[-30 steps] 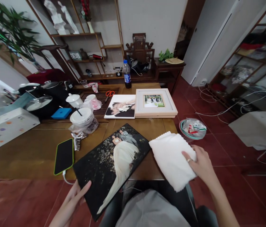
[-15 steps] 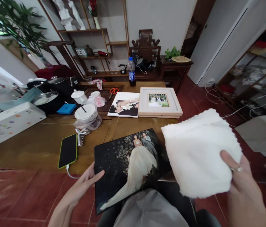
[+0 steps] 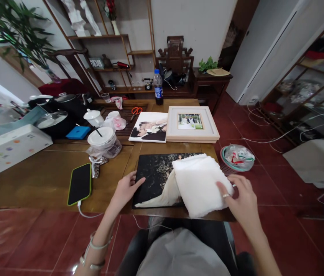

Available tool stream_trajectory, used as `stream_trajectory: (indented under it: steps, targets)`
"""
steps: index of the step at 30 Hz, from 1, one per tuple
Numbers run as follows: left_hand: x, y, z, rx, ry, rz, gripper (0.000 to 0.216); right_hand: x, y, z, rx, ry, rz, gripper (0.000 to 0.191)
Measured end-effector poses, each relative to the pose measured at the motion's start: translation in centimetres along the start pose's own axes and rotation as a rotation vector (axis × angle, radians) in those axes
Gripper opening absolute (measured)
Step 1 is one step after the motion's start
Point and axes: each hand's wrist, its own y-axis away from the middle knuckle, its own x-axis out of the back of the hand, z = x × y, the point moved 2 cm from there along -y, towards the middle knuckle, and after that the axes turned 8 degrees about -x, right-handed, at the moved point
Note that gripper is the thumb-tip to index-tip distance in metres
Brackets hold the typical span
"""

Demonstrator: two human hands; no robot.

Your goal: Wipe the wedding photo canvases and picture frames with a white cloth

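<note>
A dark wedding photo panel lies on the wooden table near its front edge. My left hand grips the panel's left edge, thumb on top and fingers at the side. In my right hand is a folded white cloth, pinched at its right side. The cloth rests over the right part of the panel and hides most of the couple pictured there. Just beyond the panel are a white-bordered photo print and a light wooden picture frame with a small photo inside.
A phone on a charging cable lies to the left, near a lidded plastic cup. Behind stand a cola bottle and orange-handled scissors. On the floor at right is a waste basket holding plastic.
The panel has gone from a tilted hold above my lap down onto the table. My right hand has brought the cloth leftward onto it, and the waste basket has come into sight.
</note>
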Motion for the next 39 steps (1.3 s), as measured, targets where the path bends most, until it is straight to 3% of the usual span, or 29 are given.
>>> stream_trajectory:
  steps: [2, 4, 7, 9, 11, 14, 17, 21, 24, 26, 28, 32, 35, 39]
  targets:
    - [0.0, -0.2, 0.4, -0.054, -0.14, 0.034, 0.04, 0.4, 0.1, 0.0, -0.074, 0.017, -0.114, 0.029]
    - [-0.2, -0.4, 0.7, -0.105, -0.208, 0.06, 0.037, 0.8, 0.4, -0.2, -0.071, 0.015, -0.033, 0.035]
    - [-0.8, -0.4, 0.5, -0.165, -0.249, 0.077, 0.04, 1.5, 2.0, -0.7, 0.244, -0.02, 0.246, 0.039]
    - [-1.2, -0.3, 0.0, -0.188, -0.27, 0.115, 0.047, 1.6, 3.7, -0.9, 0.536, -0.034, 0.217, 0.029]
    - [-1.7, 0.0, -0.6, -0.245, -0.311, 0.181, 0.054, 1.2, 5.4, -1.1, 0.699, 0.003, 0.064, 0.025]
    - [-2.6, 0.6, -1.1, -0.377, -0.361, 0.201, 0.057, -0.4, 7.0, -1.9, 0.635, 0.117, -0.096, 0.018]
    - [-3.4, 1.0, -1.6, -0.448, -0.393, 0.187, 0.053, -2.7, 7.2, -3.3, 0.504, 0.171, -0.149, 0.024]
    - [-3.6, 1.2, -1.9, -0.469, -0.415, 0.192, 0.052, -4.0, 5.4, -4.9, 0.495, 0.177, -0.104, 0.017]
    - [-3.4, 1.1, -1.8, -0.46, -0.42, 0.172, 0.049, -2.9, 3.7, -5.4, 0.585, 0.081, -0.111, 0.02]
    - [-3.4, 1.0, -1.8, -0.454, -0.431, 0.154, 0.047, -2.2, 3.0, -5.5, 0.592, 0.076, -0.13, 0.017]
    - [-3.3, 0.9, -1.8, -0.452, -0.439, 0.149, 0.047, -2.1, 2.7, -5.7, 0.569, 0.129, -0.141, 0.026]
    - [-3.4, 0.9, -2.0, -0.454, -0.438, 0.163, 0.047, -4.5, 2.8, -6.6, 0.484, 0.216, -0.053, 0.032]
    - [-3.5, 1.0, -2.1, -0.457, -0.439, 0.168, 0.047, -7.0, 2.2, -7.1, 0.468, 0.212, -0.013, 0.025]
    - [-3.4, 1.1, -1.9, -0.456, -0.438, 0.168, 0.046, -7.4, -0.1, -6.3, 0.368, -0.068, -0.025, 0.011]
